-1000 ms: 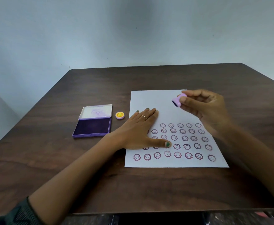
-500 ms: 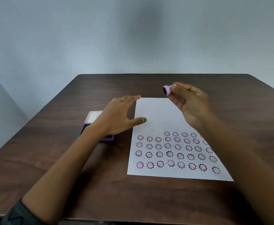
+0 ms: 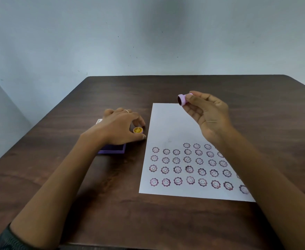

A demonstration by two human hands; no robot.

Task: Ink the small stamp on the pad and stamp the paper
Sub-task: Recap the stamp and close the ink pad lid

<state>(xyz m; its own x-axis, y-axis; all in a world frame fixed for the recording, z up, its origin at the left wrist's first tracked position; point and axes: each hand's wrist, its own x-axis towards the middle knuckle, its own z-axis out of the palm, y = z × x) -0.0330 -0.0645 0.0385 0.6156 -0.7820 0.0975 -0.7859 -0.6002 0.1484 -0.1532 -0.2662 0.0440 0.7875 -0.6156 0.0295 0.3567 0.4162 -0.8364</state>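
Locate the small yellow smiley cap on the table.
In the head view, the yellow cap lies on the table, just left of the paper, between the left hand's fingertips.

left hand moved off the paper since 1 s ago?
Yes. The left hand left the paper, going left to the yellow cap beside the ink pad.

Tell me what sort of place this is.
Probably a plain room set up for desk craft: a dark wooden table against a bare pale wall, with a sheet of stamped paper and a purple ink pad.
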